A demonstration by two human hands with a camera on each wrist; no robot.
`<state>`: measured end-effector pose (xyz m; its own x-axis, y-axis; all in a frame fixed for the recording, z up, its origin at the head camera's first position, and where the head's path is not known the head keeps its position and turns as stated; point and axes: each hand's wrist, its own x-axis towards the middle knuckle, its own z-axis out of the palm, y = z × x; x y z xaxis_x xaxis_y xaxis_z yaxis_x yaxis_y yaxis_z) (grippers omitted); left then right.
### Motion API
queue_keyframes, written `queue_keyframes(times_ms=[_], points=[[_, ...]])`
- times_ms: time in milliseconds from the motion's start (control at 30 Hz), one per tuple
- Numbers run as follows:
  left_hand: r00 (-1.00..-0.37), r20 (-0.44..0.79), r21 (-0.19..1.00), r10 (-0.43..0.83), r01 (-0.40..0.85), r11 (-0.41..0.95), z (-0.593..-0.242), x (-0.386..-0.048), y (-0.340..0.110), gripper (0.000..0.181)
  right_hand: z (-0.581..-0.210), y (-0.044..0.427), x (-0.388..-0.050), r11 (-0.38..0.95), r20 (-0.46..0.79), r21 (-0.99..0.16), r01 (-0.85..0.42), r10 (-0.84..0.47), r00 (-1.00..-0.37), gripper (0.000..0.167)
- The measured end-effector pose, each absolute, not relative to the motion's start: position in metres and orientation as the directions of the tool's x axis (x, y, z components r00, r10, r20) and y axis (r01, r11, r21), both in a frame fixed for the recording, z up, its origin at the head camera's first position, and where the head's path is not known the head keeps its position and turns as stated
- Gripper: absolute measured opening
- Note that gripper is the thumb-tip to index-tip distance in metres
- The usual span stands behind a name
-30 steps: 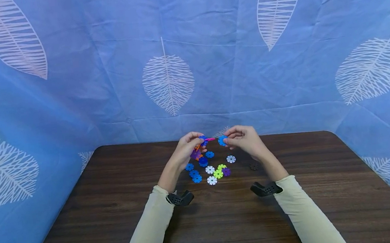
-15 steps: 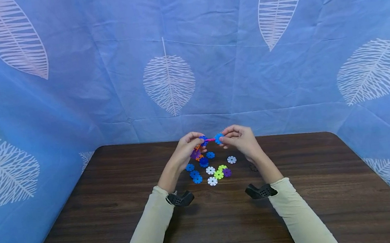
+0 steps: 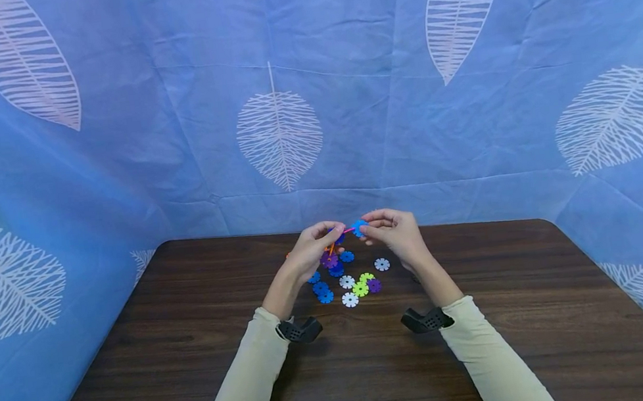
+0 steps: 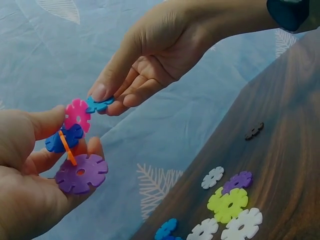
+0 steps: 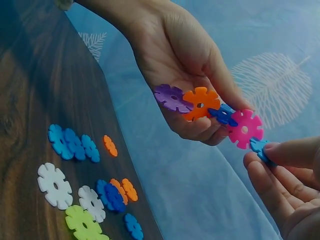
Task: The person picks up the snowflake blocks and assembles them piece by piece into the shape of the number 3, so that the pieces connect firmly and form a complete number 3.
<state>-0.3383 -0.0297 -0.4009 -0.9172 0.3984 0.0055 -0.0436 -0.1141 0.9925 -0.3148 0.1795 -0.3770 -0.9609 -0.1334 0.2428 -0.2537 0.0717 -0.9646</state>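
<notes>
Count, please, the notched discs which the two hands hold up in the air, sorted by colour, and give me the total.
Purple disc: 1
Orange disc: 1
Dark blue disc: 1
Pink disc: 1
Light blue disc: 1
Total: 5

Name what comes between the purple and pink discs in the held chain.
Going from the purple disc to the pink disc, an orange disc comes first, then a dark blue disc; the right wrist view shows this plainly.
</notes>
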Motion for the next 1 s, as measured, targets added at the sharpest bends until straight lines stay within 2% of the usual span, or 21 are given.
queue_keyframes(times_ms=[400,700,1000], points=[[-0.926,0.013,0.995,0.378,-0.026,-0.097,-0.4023,-0.3397,-0.0309,0.039,-0.3765,0.1782,-0.3140,0.049,0.256,-0.964,-0.263,-0.115,-0.960,0.033],[-0.937,0.061,0.987,0.343,0.005,-0.163,-0.4010,-0.3398,-0.0303,0.036,-0.3747,0.1817,-0.3133,0.066,0.247,-0.963,-0.260,-0.152,-0.957,0.034],[-0.932,0.065,0.988,0.356,0.010,-0.154,-0.3994,-0.3390,-0.0308,0.041,-0.3730,0.1846,-0.3130,0.083,0.234,-0.964,-0.252,-0.187,-0.954,0.029]])
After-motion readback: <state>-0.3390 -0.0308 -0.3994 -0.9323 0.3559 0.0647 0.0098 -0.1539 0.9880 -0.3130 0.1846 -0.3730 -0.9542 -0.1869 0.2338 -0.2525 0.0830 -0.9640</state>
